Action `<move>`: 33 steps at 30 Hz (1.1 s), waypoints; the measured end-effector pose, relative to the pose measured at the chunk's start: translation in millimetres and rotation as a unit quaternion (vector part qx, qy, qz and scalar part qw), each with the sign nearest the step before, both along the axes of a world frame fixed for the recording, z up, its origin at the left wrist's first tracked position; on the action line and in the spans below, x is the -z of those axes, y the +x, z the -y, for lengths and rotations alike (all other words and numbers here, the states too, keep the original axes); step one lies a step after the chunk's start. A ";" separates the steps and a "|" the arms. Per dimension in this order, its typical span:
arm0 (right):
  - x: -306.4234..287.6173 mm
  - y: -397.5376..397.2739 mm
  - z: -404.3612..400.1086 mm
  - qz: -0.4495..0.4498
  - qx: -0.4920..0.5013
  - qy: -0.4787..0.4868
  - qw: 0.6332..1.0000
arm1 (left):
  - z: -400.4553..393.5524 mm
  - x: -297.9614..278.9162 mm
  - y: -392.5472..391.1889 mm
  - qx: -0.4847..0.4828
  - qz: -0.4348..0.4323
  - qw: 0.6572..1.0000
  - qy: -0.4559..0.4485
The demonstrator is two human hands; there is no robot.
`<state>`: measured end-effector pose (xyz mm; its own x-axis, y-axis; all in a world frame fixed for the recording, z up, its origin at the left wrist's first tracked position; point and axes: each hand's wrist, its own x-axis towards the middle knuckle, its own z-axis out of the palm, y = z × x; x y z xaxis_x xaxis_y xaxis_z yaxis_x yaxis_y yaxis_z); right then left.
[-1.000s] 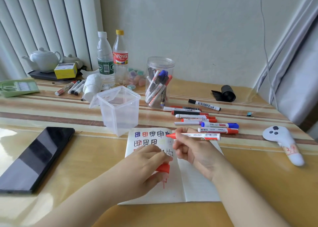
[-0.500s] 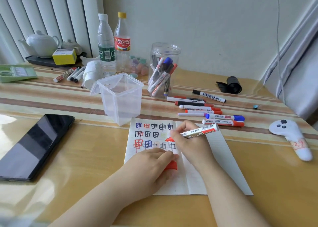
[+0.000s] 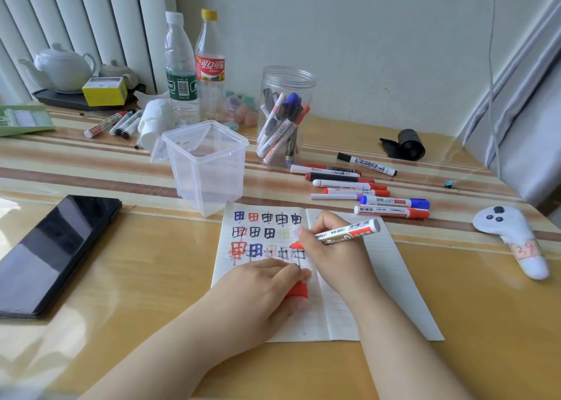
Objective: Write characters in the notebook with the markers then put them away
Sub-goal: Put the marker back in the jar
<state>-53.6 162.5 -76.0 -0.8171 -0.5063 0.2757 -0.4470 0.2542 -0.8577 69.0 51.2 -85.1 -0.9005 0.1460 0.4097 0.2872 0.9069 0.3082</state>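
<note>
Lowered, right hand [image 3: 331,248] grips red marker [image 3: 349,232] on notebook [image 3: 379,278]; left hand [image 3: 264,290] seemingly pinches cap [image 3: 299,290]

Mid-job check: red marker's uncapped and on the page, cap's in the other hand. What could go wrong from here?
1. The right hand rests on the notebook beside written characters; some already look blurred, so its heel could smear more ink.
2. The left hand both steadies the page and grips the red cap; if the cap slips, the red marker could stay uncapped.
3. The empty plastic container stands at the notebook's top edge; a reach toward the loose markers might tip it.
</note>
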 end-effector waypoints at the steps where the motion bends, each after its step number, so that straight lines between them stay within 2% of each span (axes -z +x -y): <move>1: -0.6 1.0 1.4 -0.001 -0.005 0.003 1.000 | 0.1 0.1 -0.2 -0.001 -0.001 1.000 -0.004; 12: -1.5 3.6 5.8 0.022 -0.022 0.032 0.999 | 1.1 2.1 -1.4 0.005 -0.004 1.000 0.003; 21: -0.3 4.6 5.0 0.008 -0.012 0.012 1.000 | 1.3 1.0 -1.0 0.003 -0.001 1.000 0.006; 26: 1.7 1.4 3.6 -0.011 0.030 -0.003 0.999 | 1.2 1.3 -0.6 -0.003 0.005 1.000 0.009; 33: 1.1 2.1 1.1 0.011 0.008 -0.011 1.000 | 1.8 0.4 -0.8 -0.002 0.007 1.000 0.007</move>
